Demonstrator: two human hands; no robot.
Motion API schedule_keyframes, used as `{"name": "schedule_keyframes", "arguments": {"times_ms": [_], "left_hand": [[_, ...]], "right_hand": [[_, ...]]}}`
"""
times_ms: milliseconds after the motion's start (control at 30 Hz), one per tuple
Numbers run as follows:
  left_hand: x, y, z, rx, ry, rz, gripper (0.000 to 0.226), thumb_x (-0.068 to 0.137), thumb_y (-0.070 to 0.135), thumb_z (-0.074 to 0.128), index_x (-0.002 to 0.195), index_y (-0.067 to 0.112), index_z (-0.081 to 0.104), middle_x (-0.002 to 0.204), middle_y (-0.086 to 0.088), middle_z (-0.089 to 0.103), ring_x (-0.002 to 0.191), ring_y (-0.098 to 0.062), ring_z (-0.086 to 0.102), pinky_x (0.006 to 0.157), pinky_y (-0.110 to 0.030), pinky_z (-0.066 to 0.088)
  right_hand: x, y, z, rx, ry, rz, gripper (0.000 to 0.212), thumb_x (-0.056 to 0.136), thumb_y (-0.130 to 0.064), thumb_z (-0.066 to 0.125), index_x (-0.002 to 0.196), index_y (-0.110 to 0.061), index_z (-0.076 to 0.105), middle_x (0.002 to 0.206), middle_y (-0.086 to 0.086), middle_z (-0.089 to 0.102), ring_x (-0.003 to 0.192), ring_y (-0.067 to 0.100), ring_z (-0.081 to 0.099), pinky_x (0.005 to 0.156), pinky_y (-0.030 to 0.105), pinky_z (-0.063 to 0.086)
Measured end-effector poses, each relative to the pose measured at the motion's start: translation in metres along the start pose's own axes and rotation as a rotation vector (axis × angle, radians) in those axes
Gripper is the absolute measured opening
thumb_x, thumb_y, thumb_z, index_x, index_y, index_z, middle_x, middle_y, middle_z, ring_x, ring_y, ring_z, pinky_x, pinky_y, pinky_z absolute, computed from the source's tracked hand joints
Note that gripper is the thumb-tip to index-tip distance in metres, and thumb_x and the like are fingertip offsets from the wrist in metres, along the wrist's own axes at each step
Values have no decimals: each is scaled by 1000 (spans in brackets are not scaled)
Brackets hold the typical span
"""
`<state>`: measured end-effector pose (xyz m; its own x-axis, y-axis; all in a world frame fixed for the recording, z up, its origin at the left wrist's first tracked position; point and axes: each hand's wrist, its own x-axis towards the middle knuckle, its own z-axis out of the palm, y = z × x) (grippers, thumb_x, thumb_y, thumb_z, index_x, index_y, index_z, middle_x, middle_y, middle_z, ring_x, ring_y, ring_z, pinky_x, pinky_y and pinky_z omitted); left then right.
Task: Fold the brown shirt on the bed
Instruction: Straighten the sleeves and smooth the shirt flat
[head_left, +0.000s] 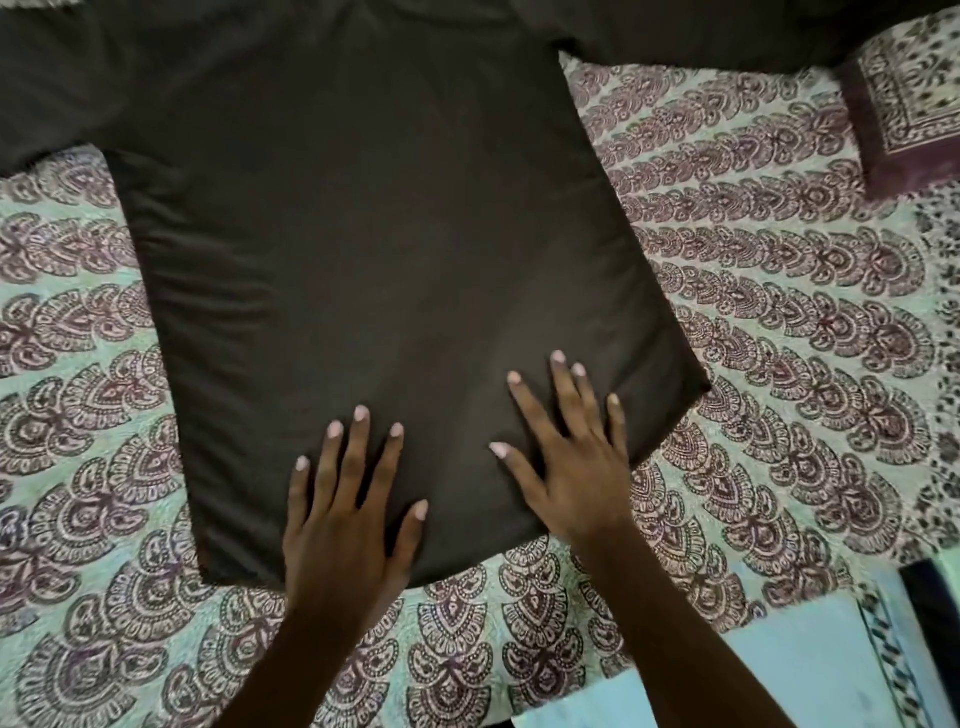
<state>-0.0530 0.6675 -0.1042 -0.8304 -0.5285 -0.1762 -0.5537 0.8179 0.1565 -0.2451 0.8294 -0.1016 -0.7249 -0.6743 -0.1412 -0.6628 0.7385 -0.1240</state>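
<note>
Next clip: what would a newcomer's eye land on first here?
A brown shirt lies spread flat mid-frame on the patterned bedspread, sleeves reaching toward the top corners. Both hands rest flat on its near hem, left hand beside right hand, fingers straight.

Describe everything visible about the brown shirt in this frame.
The brown shirt is dark, plain, soft-looking cloth, spread flat and unfolded on the patterned bedspread, sleeves reaching out to both sides at the top, hem nearest the camera. Faint creases run along its left side. The left hand and right hand rest flat on it near the hem, fingers spread.
</note>
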Motion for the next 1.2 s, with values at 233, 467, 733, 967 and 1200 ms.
{"name": "schedule_keyframes", "arguments": {"times_ms": [233,467,733,967,1200], "left_hand": [[-40,-19,-14,-80,-58,18,75,93,64,39,159,30,34,172,2,12,157,-30,20,119,-56,24],[24,-37,-16,-71,71,-153,74,97,63,35,162,30,23,173,-3,8,158,-28,12,124,-55,16],[-59,-38,-6,-140,-10,-113,73,98,62,35,163,35,15,173,2,2,160,-30,3,125,-58,12],[-93,-54,-18,-255,-89,-55,61,95,44,44,153,27,42,166,-2,29,149,-33,29,116,-57,35],[-46,-102,-30,-114,-9,-1,67,100,50,41,161,28,25,173,-4,9,158,-29,14,118,-59,24]], "right_hand": [[-29,45,-17,150,35,560,91,92,-83,29,161,-36,-7,171,12,-5,158,34,-6,122,66,9],[24,50,-7,72,92,353,81,94,-80,31,161,-41,7,172,3,2,158,28,2,123,57,10],[-49,-6,-13,185,52,606,87,93,-80,29,161,-38,-5,171,10,-11,156,40,-12,120,63,-3],[-134,-92,14,146,-70,180,62,103,-50,35,161,-39,17,172,5,-6,158,30,-8,119,70,10],[-80,-146,5,189,20,12,61,105,-48,44,161,-33,23,172,6,-5,158,31,-10,123,60,5]]}}
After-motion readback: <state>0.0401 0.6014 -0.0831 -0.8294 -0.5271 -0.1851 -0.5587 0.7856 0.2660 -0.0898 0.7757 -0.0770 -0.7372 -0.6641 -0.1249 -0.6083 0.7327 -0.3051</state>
